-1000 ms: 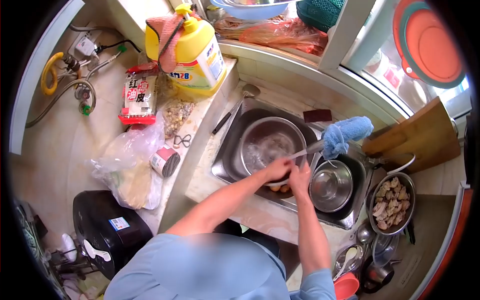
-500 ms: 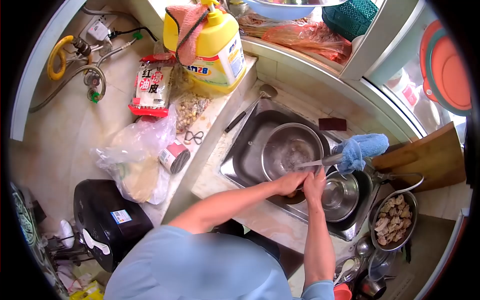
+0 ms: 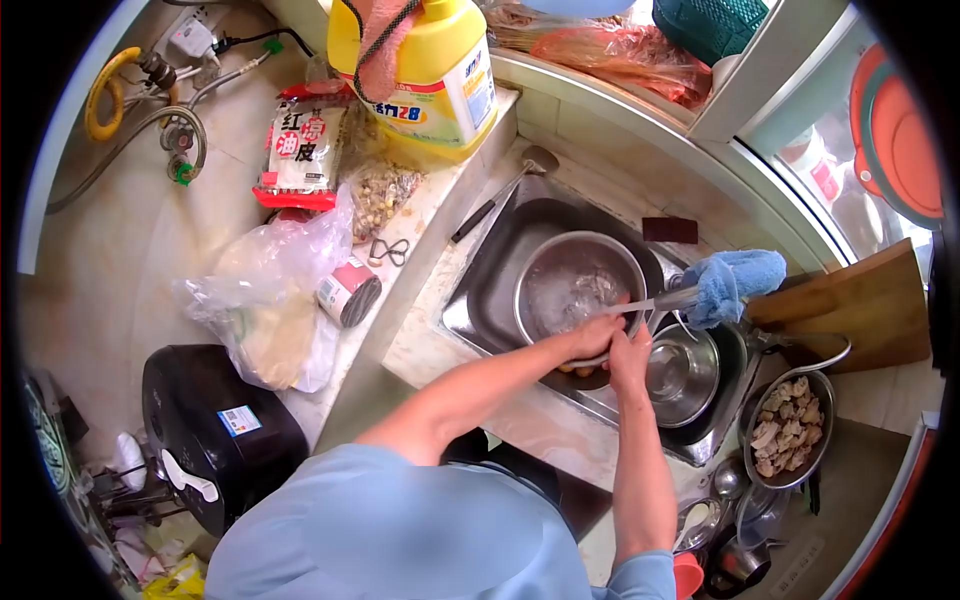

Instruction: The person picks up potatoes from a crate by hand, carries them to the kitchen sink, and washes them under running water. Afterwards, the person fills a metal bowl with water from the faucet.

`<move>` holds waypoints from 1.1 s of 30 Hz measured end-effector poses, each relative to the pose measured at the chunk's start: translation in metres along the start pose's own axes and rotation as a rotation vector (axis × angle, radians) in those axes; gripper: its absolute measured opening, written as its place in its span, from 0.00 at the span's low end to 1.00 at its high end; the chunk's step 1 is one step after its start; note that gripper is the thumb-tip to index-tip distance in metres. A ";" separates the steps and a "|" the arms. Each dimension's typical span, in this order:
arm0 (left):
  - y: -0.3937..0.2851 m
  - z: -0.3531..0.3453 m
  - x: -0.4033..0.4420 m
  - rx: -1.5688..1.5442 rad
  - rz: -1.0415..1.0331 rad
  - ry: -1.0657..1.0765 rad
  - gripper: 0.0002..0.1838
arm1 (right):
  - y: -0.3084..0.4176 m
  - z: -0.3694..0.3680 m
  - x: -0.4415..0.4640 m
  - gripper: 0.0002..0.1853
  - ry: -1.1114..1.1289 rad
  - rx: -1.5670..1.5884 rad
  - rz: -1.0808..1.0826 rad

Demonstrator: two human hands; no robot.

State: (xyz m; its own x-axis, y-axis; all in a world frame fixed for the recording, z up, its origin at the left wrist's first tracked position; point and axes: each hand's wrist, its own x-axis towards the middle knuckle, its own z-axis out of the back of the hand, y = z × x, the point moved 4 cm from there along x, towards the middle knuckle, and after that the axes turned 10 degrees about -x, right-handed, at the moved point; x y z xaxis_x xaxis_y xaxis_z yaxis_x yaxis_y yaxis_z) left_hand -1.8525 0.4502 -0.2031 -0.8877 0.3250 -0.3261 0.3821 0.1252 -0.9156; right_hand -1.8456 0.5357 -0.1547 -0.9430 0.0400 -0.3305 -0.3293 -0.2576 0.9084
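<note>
My left hand (image 3: 597, 335) is at the lower right rim of a large steel bowl (image 3: 560, 290) in the left sink basin, close under the running tap. Beside it, touching or nearly so, is my right hand (image 3: 630, 357), its fingers closed. What either hand holds is too small and blurred to make out. Water falls from the faucet (image 3: 675, 299), which has a blue cloth (image 3: 737, 284) around it. Below my hands, partly hidden by them, lie some yellowish round items (image 3: 580, 371). A smaller steel bowl (image 3: 680, 375) sits in the right basin.
A pot of meat pieces (image 3: 787, 428) stands right of the sink, before a wooden board (image 3: 850, 312). On the left are a yellow jug (image 3: 425, 85), a plastic bag (image 3: 275, 300), a can (image 3: 347, 292) and a black appliance (image 3: 222, 430). A ladle (image 3: 538, 160) lies behind the sink.
The view has shifted, moving the sink rightward in the picture since a second ago. Both hands stay together near the bowl's rim, with small changes in their pose under the water.
</note>
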 end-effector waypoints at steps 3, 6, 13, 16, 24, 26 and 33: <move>-0.006 0.008 -0.037 0.646 0.176 0.465 0.24 | 0.006 0.022 -0.001 0.22 0.024 -0.032 -0.046; -0.029 0.059 -0.078 1.242 -0.042 0.533 0.24 | 0.013 0.032 -0.013 0.20 0.101 -0.047 -0.111; -0.080 0.066 -0.011 1.636 -0.681 0.305 0.52 | -0.010 0.022 -0.020 0.15 0.210 0.093 -0.423; -0.103 0.018 -0.017 1.348 -0.910 0.566 0.57 | 0.000 0.013 -0.027 0.14 0.304 0.169 -0.437; -0.089 0.065 0.035 1.436 -0.458 0.096 0.28 | 0.005 0.027 -0.042 0.11 0.150 0.147 -0.433; -0.100 0.085 0.021 1.325 -0.249 -0.132 0.26 | 0.013 0.018 -0.041 0.11 0.048 0.150 -0.306; -0.098 0.133 -0.061 0.737 -0.075 -0.787 0.14 | -0.055 -0.011 -0.004 0.16 -0.069 0.432 -0.094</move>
State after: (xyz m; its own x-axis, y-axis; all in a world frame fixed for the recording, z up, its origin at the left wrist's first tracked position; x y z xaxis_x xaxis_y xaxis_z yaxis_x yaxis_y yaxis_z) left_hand -1.8703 0.2935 -0.1245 -0.9187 -0.3863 -0.0820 0.3045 -0.5607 -0.7700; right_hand -1.8235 0.5388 -0.2061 -0.9043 0.1118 -0.4121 -0.3900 0.1766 0.9037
